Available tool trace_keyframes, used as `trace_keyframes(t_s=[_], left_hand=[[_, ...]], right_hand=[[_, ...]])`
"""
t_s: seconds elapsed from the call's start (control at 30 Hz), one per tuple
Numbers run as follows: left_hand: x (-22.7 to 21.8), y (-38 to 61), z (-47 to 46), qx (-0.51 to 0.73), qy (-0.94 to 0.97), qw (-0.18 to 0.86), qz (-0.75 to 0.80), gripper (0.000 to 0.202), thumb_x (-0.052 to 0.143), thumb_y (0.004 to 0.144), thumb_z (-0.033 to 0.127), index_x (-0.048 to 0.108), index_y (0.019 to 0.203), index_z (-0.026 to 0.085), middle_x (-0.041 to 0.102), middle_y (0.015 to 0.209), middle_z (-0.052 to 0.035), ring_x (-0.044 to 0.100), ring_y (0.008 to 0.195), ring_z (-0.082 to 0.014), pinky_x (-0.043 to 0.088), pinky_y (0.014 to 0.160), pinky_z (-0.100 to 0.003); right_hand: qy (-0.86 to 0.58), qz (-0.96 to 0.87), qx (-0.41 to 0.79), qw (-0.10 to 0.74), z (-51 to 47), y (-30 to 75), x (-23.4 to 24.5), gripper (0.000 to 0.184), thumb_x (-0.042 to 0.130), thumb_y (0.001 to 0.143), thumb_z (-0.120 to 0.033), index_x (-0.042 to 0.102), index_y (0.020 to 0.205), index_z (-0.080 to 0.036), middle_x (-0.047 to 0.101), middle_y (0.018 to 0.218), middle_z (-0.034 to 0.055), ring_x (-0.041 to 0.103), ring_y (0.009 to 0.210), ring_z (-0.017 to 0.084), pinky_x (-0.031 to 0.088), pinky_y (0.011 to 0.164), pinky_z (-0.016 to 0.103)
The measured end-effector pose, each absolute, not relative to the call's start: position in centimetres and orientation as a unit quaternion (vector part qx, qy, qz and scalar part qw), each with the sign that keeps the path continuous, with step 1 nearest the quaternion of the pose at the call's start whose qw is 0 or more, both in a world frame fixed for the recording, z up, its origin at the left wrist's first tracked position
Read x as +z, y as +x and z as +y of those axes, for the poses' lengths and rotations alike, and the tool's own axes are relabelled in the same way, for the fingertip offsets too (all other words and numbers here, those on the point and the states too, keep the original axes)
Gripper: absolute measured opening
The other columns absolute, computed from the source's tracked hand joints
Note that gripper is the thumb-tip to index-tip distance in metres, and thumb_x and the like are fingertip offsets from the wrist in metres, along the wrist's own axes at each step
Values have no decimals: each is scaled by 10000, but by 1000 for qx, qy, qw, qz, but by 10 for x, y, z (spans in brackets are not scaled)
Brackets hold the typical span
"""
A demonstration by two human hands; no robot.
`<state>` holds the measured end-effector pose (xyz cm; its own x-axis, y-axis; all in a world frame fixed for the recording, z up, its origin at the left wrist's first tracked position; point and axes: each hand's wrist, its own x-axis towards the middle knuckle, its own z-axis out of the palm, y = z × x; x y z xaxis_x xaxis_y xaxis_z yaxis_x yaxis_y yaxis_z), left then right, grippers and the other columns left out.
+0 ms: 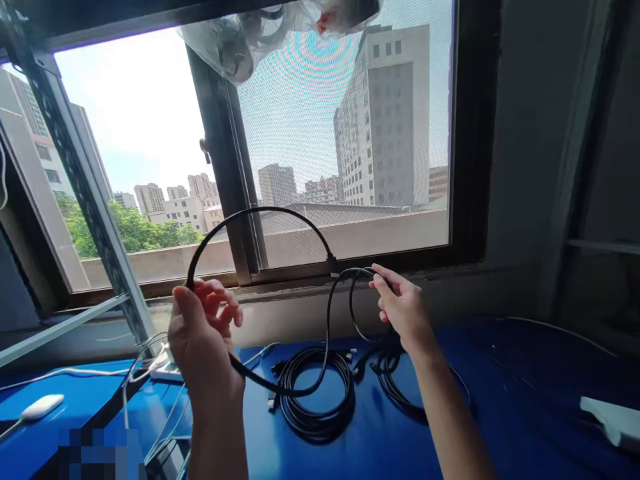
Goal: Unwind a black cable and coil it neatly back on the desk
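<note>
A black cable (261, 209) is held up in a wide loop in front of the window, with a plug (331, 261) hanging free between my hands. At the left of the loop, my left hand (203, 337) grips the cable between thumb and palm, its other fingers loosely curled. My right hand (399, 303) pinches a thinner black stretch between thumb and fingers. Below, on the blue tabletop (505, 427), lies a coiled black cable (320, 430). Another black coil (393, 393) lies beside it, partly behind my right forearm.
A metal shelf post (93, 180) stands at the left. Near its foot are a white power strip (167, 372) and loose white wires. A white device (44, 407) lies far left, a white object (613, 420) far right. Plastic bags (240, 50) hang overhead.
</note>
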<state>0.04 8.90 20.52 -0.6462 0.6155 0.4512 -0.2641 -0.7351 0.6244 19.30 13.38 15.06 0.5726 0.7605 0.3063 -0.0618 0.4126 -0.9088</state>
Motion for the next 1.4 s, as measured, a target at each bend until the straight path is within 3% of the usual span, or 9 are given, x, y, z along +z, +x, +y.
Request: trace_keyframes(t_s=[0.1, 0.3, 0.4, 0.57, 0.77, 0.97, 1.13, 1.3, 1.4], left_hand=[[209, -8, 90, 888, 258, 259, 279, 290, 387, 960, 224, 487, 694, 167, 507, 492, 69, 420, 395, -56, 274, 344, -160], [196, -12, 100, 788, 411, 323, 326, 267, 582, 857, 420, 469, 726, 216, 469, 509, 70, 401, 445, -75, 293, 374, -182], [191, -7, 99, 752, 466, 309, 349, 233, 505, 899, 423, 462, 772, 233, 454, 502, 64, 389, 456, -91, 300, 397, -202], [194, -8, 93, 688, 503, 282, 441, 134, 489, 895, 355, 480, 936, 229, 546, 522, 51, 499, 477, -121, 339, 403, -205], [195, -10, 85, 534, 577, 410, 462, 470, 513, 861, 349, 397, 1266, 142, 694, 685, -25, 663, 643, -170, 461, 502, -219], [188, 15, 82, 480, 614, 508, 366, 469, 527, 857, 349, 437, 1268, 142, 681, 716, -12, 677, 730, -185, 500, 641, -265], [177, 46, 88, 541, 629, 441, 341, 322, 343, 933, 375, 569, 1027, 166, 649, 679, -8, 663, 751, -193, 498, 728, -316], [166, 62, 95, 603, 609, 432, 280, 308, 314, 944, 328, 555, 1065, 181, 679, 997, -51, 641, 970, -236, 494, 829, -369], [166, 64, 97, 594, 603, 454, 278, 294, 352, 945, 353, 546, 1094, 191, 649, 1125, -53, 625, 1026, -251, 494, 839, -372]], right_hand=[[-480, -382, 232, 755, 129, 201, 152, 428, 627, 646, -384, 713, 965, -111, 675, 708, 45, 326, 325, 15, 341, 272, 179], [-412, -422, 162, 791, 105, 216, 165, 392, 659, 693, -435, 708, 992, -186, 718, 796, 47, 579, 462, 89, 486, 379, 201], [-376, -454, 104, 801, 94, 217, 170, 419, 652, 746, -441, 658, 1106, -227, 725, 885, 49, 662, 602, 136, 503, 406, 201], [-353, -457, 22, 816, 78, 200, 178, 421, 682, 757, -394, 630, 1145, -237, 723, 883, 46, 649, 550, 134, 433, 337, 184], [-346, -510, -19, 787, 64, 174, 179, 328, 636, 819, -329, 639, 1146, -294, 726, 868, 14, 529, 365, 69, 429, 336, 208], [-351, -552, -79, 752, 57, 161, 178, 256, 600, 845, -254, 682, 1083, -213, 725, 882, 33, 582, 467, 85, 476, 393, 229], [-421, -599, -97, 674, 59, 167, 178, 221, 620, 816, -321, 719, 993, -232, 717, 788, 18, 542, 417, 74, 449, 393, 232], [-445, -652, -137, 598, 69, 175, 175, 206, 620, 800, -388, 736, 911, -259, 717, 737, 14, 656, 617, 152, 464, 478, 248], [-473, -646, -119, 588, 67, 174, 174, 287, 603, 805, -471, 729, 941, -252, 701, 702, 11, 608, 508, 137, 433, 447, 259]])
